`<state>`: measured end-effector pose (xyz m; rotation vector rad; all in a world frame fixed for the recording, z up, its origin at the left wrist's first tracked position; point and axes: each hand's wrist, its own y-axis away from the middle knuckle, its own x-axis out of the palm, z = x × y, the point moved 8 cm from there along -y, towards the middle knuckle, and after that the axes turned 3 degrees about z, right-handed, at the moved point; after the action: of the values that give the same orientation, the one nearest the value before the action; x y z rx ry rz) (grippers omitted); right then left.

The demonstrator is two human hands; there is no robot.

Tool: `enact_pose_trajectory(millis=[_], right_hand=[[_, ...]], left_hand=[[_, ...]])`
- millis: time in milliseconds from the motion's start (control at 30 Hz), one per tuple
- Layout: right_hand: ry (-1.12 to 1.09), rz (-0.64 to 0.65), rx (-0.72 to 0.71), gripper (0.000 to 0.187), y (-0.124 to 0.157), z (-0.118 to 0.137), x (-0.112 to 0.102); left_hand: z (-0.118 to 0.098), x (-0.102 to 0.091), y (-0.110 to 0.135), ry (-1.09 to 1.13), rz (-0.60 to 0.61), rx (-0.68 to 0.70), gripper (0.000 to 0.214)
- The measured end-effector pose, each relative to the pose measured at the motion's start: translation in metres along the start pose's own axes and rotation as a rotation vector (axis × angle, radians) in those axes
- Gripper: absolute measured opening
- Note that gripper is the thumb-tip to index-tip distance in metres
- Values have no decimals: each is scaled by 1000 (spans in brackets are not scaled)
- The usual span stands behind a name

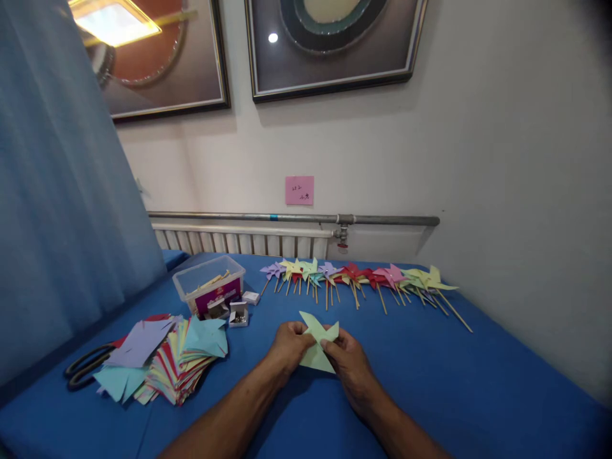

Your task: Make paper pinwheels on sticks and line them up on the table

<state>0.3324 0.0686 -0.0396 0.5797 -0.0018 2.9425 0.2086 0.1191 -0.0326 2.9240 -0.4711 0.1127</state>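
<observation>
Paper work fills the head view. Both hands sit at the near middle of the blue table. The left hand and the right hand are each pinched shut on one pale green paper, thumbs on top and fingers curled under. The sheet is held just above the cloth between them, with a folded point sticking up on the far side.

Likely trouble lies in the paper itself. It looks thin and partly cut, so a hard pull from either hand could tear a flap, and a loose pinch could let the folded points spring back flat.

To the left, the stack of coloured sheets fans out loosely near the left forearm, and a sweep of that arm could scatter it. Scissors lie partly under the stack at the far left, where a blind reach might meet the blades. Small open boxes, which seem to hold pins, stand beside a clear tub, just beyond the hands. A knock there could spill them. A row of pinwheels lies along the far edge, well apart from the hands.
</observation>
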Motion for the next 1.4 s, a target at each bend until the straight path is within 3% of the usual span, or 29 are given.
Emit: enact_pose_trajectory(millis=[367, 867, 1167, 1400], right_hand=[[116, -48, -51, 54, -5, -3, -8], [186, -124, -78, 41, 0, 10, -11], [254, -93, -83, 42, -4, 10, -9], [127, -32, -71, 48, -1, 3, -5]], left_hand=[[1, 4, 2, 29, 14, 11, 21], [-8, 7, 10, 110, 87, 7, 32], [-3, 3, 3, 77, 79, 15, 25], [0, 4, 2, 117, 60, 60, 29]])
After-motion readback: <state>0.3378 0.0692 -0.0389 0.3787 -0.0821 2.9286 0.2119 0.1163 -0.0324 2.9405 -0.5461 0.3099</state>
